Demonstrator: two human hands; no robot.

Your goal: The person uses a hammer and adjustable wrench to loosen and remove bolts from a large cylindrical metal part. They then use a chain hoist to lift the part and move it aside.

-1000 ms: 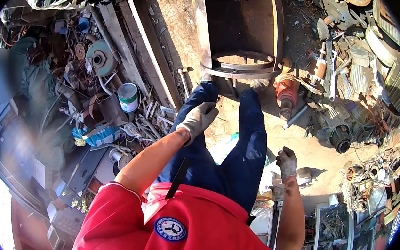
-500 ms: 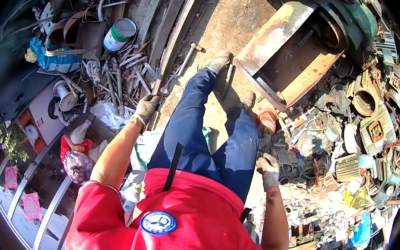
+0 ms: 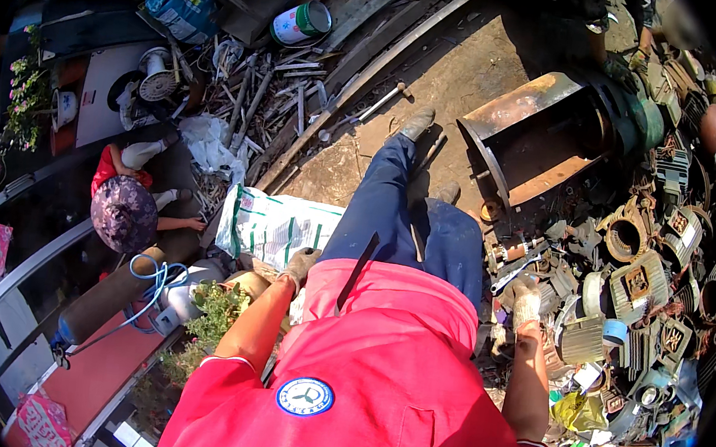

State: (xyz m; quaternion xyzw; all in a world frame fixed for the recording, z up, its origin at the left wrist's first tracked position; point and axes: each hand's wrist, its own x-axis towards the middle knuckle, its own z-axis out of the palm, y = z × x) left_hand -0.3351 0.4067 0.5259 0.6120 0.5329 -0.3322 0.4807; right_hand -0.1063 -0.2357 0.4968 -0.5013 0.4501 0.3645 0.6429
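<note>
My left hand [image 3: 301,266], in a grey-brown work glove, hangs beside my left thigh, close to a white sack [image 3: 275,225] with green stripes. Its fingers look loosely bent, and no object shows in it. On the other side my right hand [image 3: 527,301], in a pale, dirty glove, hangs away from my hip with fingers half curled and nothing visible in them. Below it in the picture's depth lies a heap of scrap metal parts [image 3: 583,341]. A silver bar shaped like a wrench [image 3: 514,276] appears just beyond that hand, apparently on the heap.
Ahead, a large rusty cylinder [image 3: 519,105] lies with its side cut away. A long-handled hammer [image 3: 382,102] rests near timber beams [image 3: 374,72]. At left a person in a patterned hat [image 3: 123,213] crouches by a gas cylinder [image 3: 111,293]. A paint bucket [image 3: 301,23] stands farther off.
My view has swung, so the cut cylinder and scrap sit farther right and the crouching person higher. More of the striped sack shows. My left hand has come nearer my thigh.
</note>
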